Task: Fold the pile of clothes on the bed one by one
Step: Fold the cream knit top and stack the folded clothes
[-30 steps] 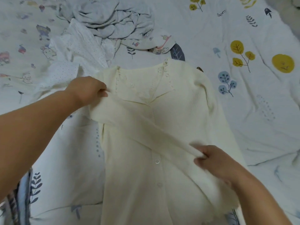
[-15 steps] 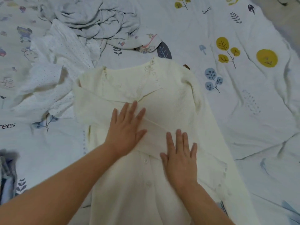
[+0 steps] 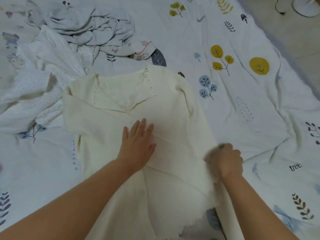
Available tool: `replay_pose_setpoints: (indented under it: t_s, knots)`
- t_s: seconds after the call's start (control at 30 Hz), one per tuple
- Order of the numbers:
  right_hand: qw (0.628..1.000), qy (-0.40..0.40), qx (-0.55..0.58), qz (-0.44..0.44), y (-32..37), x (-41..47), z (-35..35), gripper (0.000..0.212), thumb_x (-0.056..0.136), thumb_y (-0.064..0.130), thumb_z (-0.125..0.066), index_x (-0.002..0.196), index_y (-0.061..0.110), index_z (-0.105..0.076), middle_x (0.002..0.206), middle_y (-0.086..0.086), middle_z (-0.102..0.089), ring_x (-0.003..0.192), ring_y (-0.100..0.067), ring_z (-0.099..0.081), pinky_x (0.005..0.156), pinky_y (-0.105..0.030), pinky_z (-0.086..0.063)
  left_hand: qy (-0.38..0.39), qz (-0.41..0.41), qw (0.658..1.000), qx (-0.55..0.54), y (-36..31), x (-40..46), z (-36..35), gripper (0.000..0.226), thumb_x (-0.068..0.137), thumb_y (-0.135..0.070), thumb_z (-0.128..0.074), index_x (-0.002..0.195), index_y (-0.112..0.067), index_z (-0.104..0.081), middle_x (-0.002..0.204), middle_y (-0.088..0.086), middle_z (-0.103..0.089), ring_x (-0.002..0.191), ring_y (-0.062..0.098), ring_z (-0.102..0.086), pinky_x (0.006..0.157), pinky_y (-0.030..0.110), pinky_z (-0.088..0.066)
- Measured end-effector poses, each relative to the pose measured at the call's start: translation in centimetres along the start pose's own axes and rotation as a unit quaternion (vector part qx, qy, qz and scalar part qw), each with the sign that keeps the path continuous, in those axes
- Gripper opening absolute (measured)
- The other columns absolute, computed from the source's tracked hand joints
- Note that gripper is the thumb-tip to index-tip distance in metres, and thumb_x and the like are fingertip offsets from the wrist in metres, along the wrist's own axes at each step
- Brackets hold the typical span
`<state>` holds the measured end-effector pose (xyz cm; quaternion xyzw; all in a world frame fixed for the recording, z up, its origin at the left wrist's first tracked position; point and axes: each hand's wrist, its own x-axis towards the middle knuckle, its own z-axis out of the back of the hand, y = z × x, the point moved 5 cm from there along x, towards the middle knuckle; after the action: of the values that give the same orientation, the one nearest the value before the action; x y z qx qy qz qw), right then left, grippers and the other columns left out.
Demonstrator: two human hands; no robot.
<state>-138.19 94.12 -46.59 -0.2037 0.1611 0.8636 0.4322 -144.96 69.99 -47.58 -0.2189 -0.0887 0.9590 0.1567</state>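
Toward the far left corner of the bed [image 3: 190,32] we see the pile of clothes still unfolded: a white dotted garment [image 3: 43,80] lies crumpled along the left edge, and just behind it a grey garment [image 3: 78,23] is bunched up, with a small printed piece [image 3: 138,51] poking out at its right side. Next comes the cream cardigan [image 3: 107,118], spread front-up in the middle of the bed with its lace-trimmed neckline pointing to the far edge and its hem running off toward the near edge; its left shoulder touches the dotted garment. One sleeve is laid diagonally across the chest, running from the left shoulder down to the right side. Our left hand [image 3: 138,144] rests flat on that sleeve at the middle of the cardigan, its fingers [image 3: 143,125] straight and spread, pressing the cloth and gripping nothing. Further right, at the cardigan's right edge, our right hand [image 3: 226,160] is curled knuckles-up around a gathered bit of the cream fabric, though that spot is blurred and we cannot tell just which part it holds. Beyond it the printed sheet stretches to the right edge of the bed, wrinkled, and a strip of floor [image 3: 297,40] shows at the far right corner.
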Motion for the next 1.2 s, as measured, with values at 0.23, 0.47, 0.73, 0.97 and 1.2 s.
replay_pose_setpoints:
  t_s: [0.23,0.47,0.73,0.97,1.2]
  knots:
    - [0.995,0.071,-0.024,0.067,-0.1,-0.2,2.1,0.003,0.087,0.012,-0.044,0.086,0.01,-0.047,0.103,-0.017,-0.06,0.089,-0.031,-0.054,0.071,-0.03,-0.037,0.044,0.015,0.998,-0.04,-1.7,-0.1,-1.8,0.056,0.098,-0.034,-0.034,0.149,-0.021,-0.014,0.158,0.004,0.004,0.145,0.023,0.006,0.115,0.046,0.0]
    - [0.976,-0.066,-0.043,0.206,5.9,-7.7,9.8,0.007,0.09,0.013,-0.042,0.091,0.011,-0.048,0.068,-0.001,-0.043,0.057,-0.017,-0.037,0.05,-0.03,-0.026,-0.044,0.077,0.934,-0.345,-3.4,-0.4,3.4,0.022,0.094,-0.023,-0.047,0.098,-0.016,-0.067,0.095,0.001,-0.066,0.093,0.02,-0.06,0.083,0.027,-0.043]
    - [0.923,0.043,-0.065,0.378,13.2,-15.8,3.2,0.023,0.096,0.009,-0.036,0.115,0.015,-0.048,0.101,-0.005,-0.063,0.095,-0.024,-0.062,0.065,-0.027,-0.034,0.198,0.119,0.723,-0.651,-1.5,-2.3,4.6,0.017,0.082,-0.025,-0.06,0.088,-0.009,-0.059,0.074,0.008,-0.053,0.059,0.014,-0.052,0.053,0.023,-0.044]
    - [0.886,0.139,-0.191,0.398,10.0,-14.4,-5.2,0.043,0.092,0.029,-0.048,0.132,0.017,-0.037,0.129,-0.005,-0.046,0.119,-0.024,-0.04,0.097,-0.038,-0.033,-0.017,0.267,0.866,-0.421,8.3,-3.6,-0.5,0.013,0.084,-0.018,-0.064,0.073,-0.014,-0.057,0.074,0.007,-0.06,0.056,0.021,-0.053,0.063,0.032,-0.047]
    - [0.918,-0.027,-0.158,0.363,9.2,-12.9,-6.4,0.054,0.054,0.016,-0.084,0.104,0.023,-0.063,0.095,-0.005,-0.056,0.087,-0.025,-0.055,0.066,-0.036,-0.042,0.115,0.308,0.856,-0.4,6.3,-6.9,-1.3,0.03,0.083,-0.043,-0.06,0.086,-0.013,-0.057,0.074,0.009,-0.067,0.064,0.023,-0.066,0.062,0.033,-0.055]
